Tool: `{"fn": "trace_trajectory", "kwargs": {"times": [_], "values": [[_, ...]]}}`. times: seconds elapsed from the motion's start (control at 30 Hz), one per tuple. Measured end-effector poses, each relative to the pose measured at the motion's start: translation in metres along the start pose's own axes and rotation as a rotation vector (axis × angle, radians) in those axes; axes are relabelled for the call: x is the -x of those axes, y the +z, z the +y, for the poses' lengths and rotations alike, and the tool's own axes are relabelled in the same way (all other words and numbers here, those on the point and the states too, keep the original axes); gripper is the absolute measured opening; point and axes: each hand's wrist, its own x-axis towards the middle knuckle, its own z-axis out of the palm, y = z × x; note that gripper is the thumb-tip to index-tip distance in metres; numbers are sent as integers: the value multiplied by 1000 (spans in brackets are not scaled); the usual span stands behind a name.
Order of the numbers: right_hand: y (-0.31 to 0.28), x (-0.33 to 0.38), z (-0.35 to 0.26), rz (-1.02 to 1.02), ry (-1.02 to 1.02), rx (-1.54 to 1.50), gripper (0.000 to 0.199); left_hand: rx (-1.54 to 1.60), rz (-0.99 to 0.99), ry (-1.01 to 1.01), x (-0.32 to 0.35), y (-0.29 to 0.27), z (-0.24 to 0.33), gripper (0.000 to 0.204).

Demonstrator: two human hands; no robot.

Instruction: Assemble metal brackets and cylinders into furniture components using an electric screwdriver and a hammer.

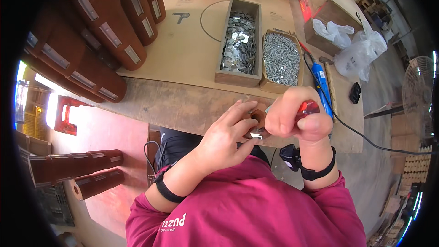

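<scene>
My left hand (227, 135) holds a brown wooden tube piece (259, 120) at the table's near edge, fingers pinching it and a small metal plate (256, 134) at its lower side. My right hand (295, 119) is closed around a red-handled tool (309, 107), pressed against the right side of the tube piece. Both wrists wear black bands. The tool's tip is hidden behind my fingers.
A wooden tray of metal plates (240, 43) and a box of screws (281, 58) stand on the table (183, 55) ahead. A blue corded tool (321, 84) lies right of them. Stacked brown tubes (91, 36) fill the left; plastic bags (356, 45) sit far right.
</scene>
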Motion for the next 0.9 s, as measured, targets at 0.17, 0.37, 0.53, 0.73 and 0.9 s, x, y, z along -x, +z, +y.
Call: {"fn": "trace_trajectory", "kwargs": {"times": [0.17,0.37,0.53,0.73,0.9], "values": [[-2,7,5,-45,-100,28,19,16,24,-83,0,3,6,30],[-11,32,12,228,-444,-24,25,-425,191,91,9,11,10,31],[-34,57,9,584,-626,98,21,-465,273,187,18,23,4,27],[-81,89,48,1002,-532,925,3,-456,333,203,18,27,3,30],[-102,93,69,831,-389,1511,11,-339,277,78,10,17,10,35]]}}
